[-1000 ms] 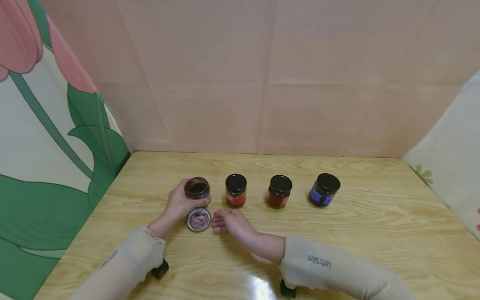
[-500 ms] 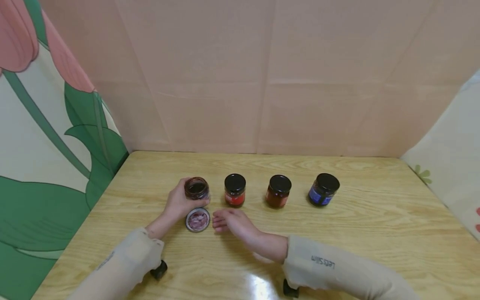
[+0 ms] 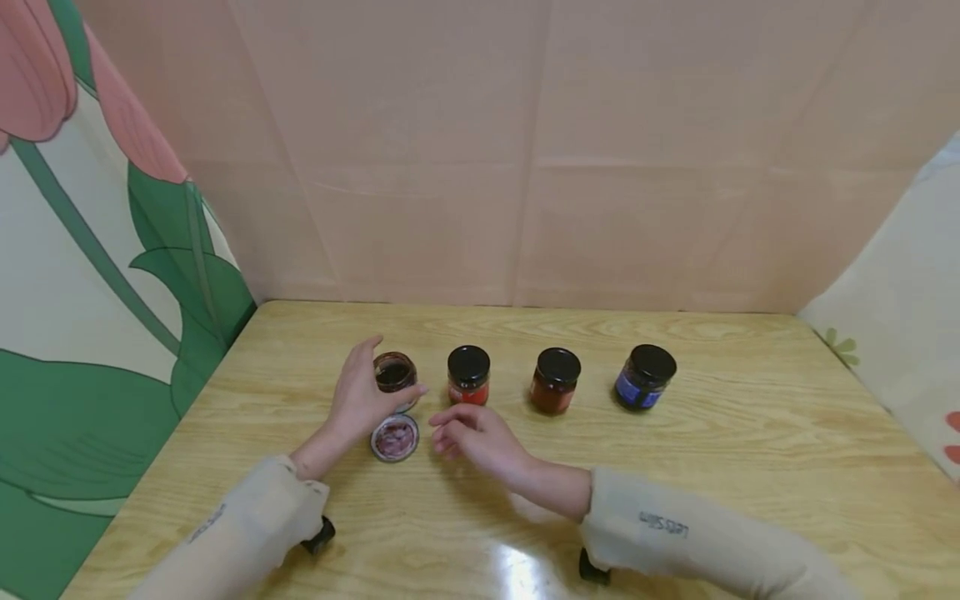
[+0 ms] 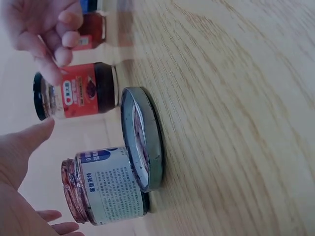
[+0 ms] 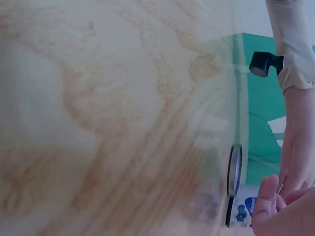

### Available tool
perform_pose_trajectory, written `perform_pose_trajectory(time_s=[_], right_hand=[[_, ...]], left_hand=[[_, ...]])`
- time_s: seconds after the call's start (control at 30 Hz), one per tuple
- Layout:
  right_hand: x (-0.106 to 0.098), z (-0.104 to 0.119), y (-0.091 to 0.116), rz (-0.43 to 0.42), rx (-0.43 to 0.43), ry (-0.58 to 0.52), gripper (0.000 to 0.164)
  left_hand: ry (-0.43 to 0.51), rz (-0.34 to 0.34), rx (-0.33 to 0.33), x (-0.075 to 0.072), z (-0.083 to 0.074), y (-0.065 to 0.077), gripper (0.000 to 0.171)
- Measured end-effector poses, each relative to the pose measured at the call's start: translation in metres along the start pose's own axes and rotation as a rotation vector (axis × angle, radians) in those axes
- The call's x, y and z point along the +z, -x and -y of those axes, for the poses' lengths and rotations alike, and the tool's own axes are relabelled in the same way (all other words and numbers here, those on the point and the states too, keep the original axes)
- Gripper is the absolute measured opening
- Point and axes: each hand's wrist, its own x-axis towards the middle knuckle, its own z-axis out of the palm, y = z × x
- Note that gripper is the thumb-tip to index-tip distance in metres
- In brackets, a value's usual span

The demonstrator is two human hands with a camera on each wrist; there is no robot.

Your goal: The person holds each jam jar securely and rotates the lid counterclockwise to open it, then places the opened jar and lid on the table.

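Observation:
An uncapped glass jar [image 3: 395, 377] with a pale label [image 4: 114, 189] stands upright on the table, dark inside. My left hand [image 3: 363, 393] is spread around it, thumb in front and fingers behind; the left wrist view shows a gap between hand and jar. Directly in front of the jar lies its lid [image 3: 394, 438], inner face up. My right hand [image 3: 482, 439] hovers right of the lid with loosely bent fingers and nothing in them. Close behind it stands a black-capped jar with a red label [image 3: 468, 377].
Farther right along the same row are a reddish-brown jar [image 3: 555, 382] and a blue-labelled jar [image 3: 646, 377], both with black lids. The wooden table [image 3: 750, 433] ends at a pinkish cloth backdrop [image 3: 600, 233]. A flower-patterned cloth [image 3: 97, 333] hangs at the left.
My left hand has loosened from the uncapped jar, its fingers and thumb spreading away from the glass. My right hand has drawn slightly right and its fingers have shifted. Jars and lid stay put.

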Motion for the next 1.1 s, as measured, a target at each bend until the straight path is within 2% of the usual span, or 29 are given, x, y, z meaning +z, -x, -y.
perform_pose_trajectory(time_s=[0.13,0.4,0.7,1.1], right_hand=[[-0.008,0.003,0.002,0.007,-0.011,0.022,0.028],[-0.023,0.008,0.007,0.017,-0.039,0.029,0.028],[-0.034,0.011,0.011,-0.001,-0.084,0.042,0.027],[-0.051,0.016,0.016,-0.049,-0.085,0.092,0.026]], left_hand=[[-0.004,0.016,0.042,0.001,-0.004,0.000,0.103],[0.012,0.077,0.052,0.004,-0.013,0.000,0.107],[0.021,0.083,0.083,0.008,-0.021,-0.001,0.111],[0.011,0.106,0.096,0.017,-0.033,-0.001,0.110]])
